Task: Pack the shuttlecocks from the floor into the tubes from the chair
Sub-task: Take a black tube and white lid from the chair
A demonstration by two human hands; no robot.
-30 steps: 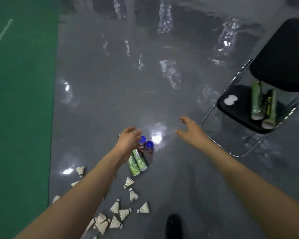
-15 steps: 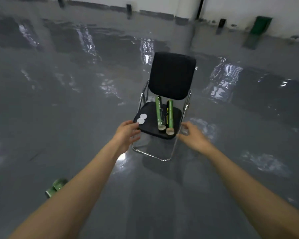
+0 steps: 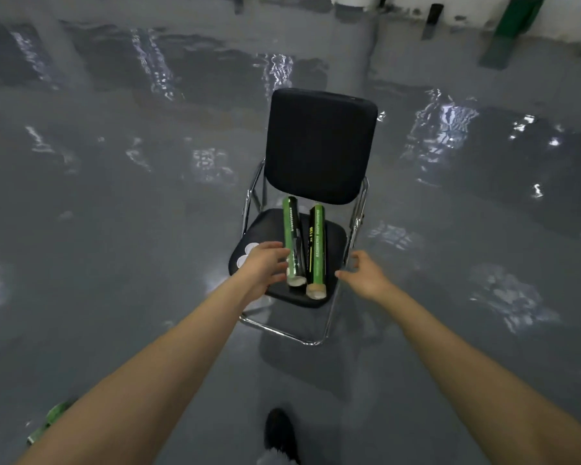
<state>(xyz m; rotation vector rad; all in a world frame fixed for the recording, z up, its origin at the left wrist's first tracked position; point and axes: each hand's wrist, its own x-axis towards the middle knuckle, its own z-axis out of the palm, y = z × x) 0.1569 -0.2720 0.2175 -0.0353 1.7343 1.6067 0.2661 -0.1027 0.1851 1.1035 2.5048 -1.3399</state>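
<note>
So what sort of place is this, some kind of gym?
Most likely an indoor sports hall, probably for badminton: a wide glossy grey floor, two green shuttlecock tubes lying on a black folding chair, and a white wall at the far edge.

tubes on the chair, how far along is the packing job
Early. Done: nothing visibly packed. In hand: nothing yet; the left hand is at the left tube, the right hand open to the right of the right tube. Left: both tubes lie on the chair, so fetching them and all the packing.
</note>
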